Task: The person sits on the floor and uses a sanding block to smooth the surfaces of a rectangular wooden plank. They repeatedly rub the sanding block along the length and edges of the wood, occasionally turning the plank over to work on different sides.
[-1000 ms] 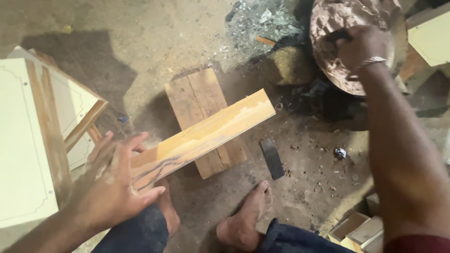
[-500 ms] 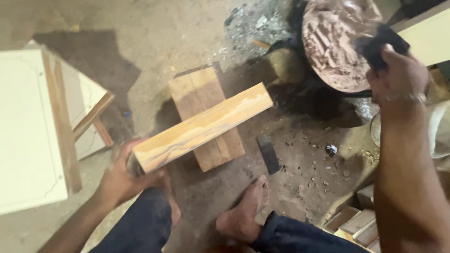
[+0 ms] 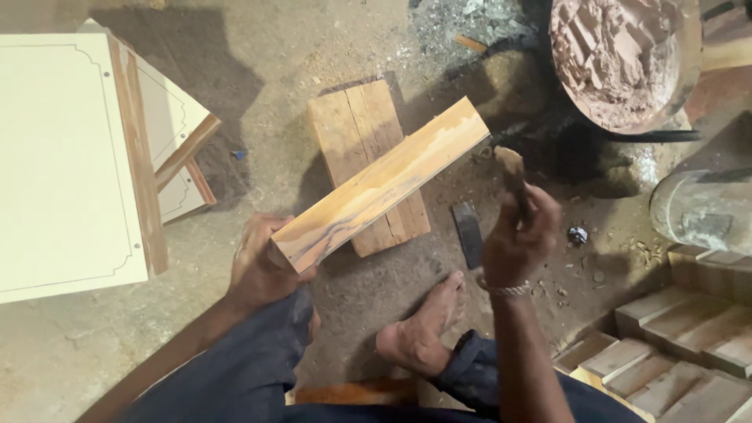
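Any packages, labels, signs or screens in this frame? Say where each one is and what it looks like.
None in view.
The nearest things to a container are a round pan of pale brownish paste at top right and a grey cylindrical vessel lying at the right edge; neither shows a label.

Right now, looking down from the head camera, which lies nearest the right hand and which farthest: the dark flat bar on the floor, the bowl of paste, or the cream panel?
1. Dark bar: on the floor just left of the right hand.
2. Bowl of paste: up and to its right.
3. Cream panel: far left edge.
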